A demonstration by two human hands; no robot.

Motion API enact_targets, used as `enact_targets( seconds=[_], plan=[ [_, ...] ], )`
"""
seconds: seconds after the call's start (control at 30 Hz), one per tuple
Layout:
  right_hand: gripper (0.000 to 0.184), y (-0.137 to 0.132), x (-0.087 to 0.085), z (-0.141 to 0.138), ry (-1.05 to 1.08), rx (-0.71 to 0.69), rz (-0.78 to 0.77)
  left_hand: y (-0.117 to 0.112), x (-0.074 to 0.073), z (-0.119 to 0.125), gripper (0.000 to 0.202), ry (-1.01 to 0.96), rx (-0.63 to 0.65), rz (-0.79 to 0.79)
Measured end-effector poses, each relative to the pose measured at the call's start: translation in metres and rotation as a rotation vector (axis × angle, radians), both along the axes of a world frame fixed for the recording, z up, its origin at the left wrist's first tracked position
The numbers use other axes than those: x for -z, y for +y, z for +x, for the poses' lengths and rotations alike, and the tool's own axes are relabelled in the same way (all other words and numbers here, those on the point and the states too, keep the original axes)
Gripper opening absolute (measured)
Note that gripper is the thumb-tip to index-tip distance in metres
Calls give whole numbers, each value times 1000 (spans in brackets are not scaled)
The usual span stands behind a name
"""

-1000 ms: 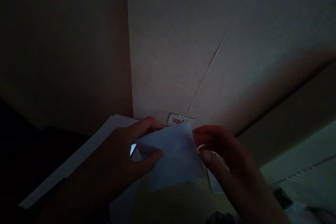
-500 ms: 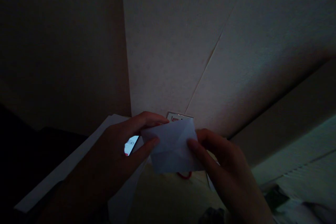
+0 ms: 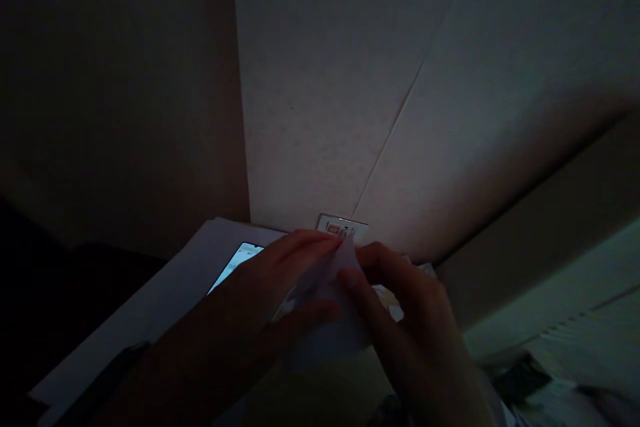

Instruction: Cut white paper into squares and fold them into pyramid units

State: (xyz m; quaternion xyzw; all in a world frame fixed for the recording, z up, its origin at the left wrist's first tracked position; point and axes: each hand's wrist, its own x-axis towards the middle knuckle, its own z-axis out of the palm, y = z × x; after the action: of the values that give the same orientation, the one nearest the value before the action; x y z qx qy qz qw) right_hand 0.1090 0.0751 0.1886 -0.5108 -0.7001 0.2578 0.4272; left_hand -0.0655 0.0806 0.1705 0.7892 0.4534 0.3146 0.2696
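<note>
Between my two hands is a small piece of folded white paper [image 3: 333, 337], held up and tilted, its lower part blurred. My left hand [image 3: 280, 293] grips it from the left, fingers behind and thumb in front. On the right side, my right hand [image 3: 405, 307] pinches the paper near its upper corner between thumb and forefinger. Behind my left hand a lit phone [image 3: 240, 260] lies on large white sheets [image 3: 175, 287], partly covered by the hand.
A wall socket plate [image 3: 333, 223] sits low on the pale wall [image 3: 325, 93] just beyond my hands. The wooden tabletop [image 3: 325, 393] shows dimly below. A dark gap and pale ledge [image 3: 550, 307] run along the right. Lighting is very dim.
The paper has turned from facing me nearly flat to a narrower, tilted view. My left hand has moved right, closer to my right hand, showing more of the phone and socket plate.
</note>
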Motion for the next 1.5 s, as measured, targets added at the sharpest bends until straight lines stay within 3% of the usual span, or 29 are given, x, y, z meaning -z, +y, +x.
enact_targets(
  seconds=[0.13,0.37,0.63,0.77,0.9,1.07,1.2,1.5],
  plan=[
    [13,0,-1,-1,5,-52,25,-4,1,3,51,-74,-9,-96],
    [8,-4,-3,2,27,-118,2,-3,-14,12,38,-41,-74,-68],
    [16,-1,2,10,9,-100,64,-4,-1,5,44,-27,6,-94],
    [17,-3,3,8,67,-89,71,-6,-4,6,49,-8,33,-239],
    [21,-4,4,5,100,-63,73,-2,-8,9,38,-34,119,-289],
    [24,-3,5,7,61,-68,105,-2,-6,9,40,-41,89,-255],
    [23,-1,5,9,11,-58,155,-3,-5,9,39,18,37,-335],
    [18,1,3,7,-49,-43,249,4,-3,7,26,-47,109,-280]
  ],
)
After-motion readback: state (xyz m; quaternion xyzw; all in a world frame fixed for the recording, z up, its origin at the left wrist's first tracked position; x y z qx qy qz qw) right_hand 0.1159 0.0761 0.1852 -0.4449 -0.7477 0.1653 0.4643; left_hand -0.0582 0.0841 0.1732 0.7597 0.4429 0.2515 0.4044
